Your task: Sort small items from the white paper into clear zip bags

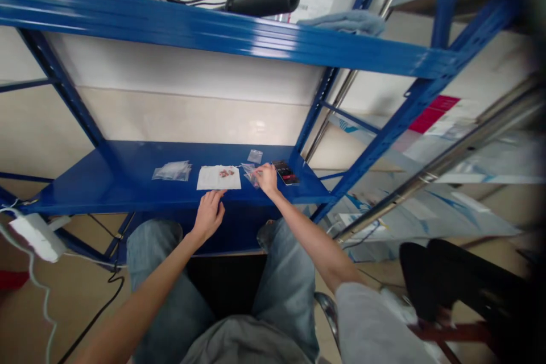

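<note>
A white sheet [207, 178], perhaps paper or cloth, lies on the blue shelf with a small cluster of reddish-brown pieces [227, 173] on it. My left hand [210, 211] rests at the shelf's front edge, fingers extended and touching or nearly touching the sheet's near side. To the right of the sheet, my right hand [267, 177] pinches a small clear plastic bag [249, 169]; reddish bits seem to show in it. Close by my right hand lies a phone [285, 173] with a lit dark screen. Another clear bag [255, 156] is flat behind it.
A pile of clear plastic bags [174, 170] lies left on the blue shelf [136, 154]. Overhead runs a blue beam [205, 28], with a black tube [264, 0] and a folded cloth [345, 21] above it. A white power strip [38, 237] hangs at left.
</note>
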Motion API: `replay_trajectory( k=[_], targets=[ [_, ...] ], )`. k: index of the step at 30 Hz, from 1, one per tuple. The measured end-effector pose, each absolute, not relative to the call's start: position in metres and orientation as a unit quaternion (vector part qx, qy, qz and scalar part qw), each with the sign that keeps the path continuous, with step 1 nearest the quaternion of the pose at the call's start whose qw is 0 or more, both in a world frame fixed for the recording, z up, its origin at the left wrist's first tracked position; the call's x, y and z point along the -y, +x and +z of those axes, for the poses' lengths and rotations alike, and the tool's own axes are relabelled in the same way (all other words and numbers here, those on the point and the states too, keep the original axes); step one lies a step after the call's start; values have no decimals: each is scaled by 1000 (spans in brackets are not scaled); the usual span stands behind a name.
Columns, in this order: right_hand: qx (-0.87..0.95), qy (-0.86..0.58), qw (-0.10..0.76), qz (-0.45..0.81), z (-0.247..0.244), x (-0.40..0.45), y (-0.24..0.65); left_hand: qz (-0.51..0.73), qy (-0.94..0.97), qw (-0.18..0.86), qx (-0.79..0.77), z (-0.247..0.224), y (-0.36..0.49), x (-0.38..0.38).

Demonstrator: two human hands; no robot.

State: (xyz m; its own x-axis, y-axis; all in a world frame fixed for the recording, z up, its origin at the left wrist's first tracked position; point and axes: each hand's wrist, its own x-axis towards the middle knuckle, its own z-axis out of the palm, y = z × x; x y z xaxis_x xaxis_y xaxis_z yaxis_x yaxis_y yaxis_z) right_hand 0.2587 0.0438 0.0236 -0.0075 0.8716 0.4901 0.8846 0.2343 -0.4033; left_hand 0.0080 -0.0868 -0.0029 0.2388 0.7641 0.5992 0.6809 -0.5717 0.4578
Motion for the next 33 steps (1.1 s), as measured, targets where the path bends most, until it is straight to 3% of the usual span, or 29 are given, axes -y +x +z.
replay_trajectory(
  k=[5,10,12,17,23,33],
  targets=[
    [709,-522,474,-18,36,38,227,462,744,202,-437,-24,3,171],
    [789,-399,453,118,14,159,200,477,592,504,-410,-32,-6,209],
    [785,-397,451,154,1,192,193,460,572,574,-363,-29,-5,209],
    [813,-385,397,180,-25,225,183,432,590,580,-359,-31,-4,205],
    [755,-419,463,200,-23,202,188,381,567,616,-392,-41,-11,190],
    [729,-396,438,345,-41,211,199,289,677,559,-382,-43,-12,212]
  ],
)
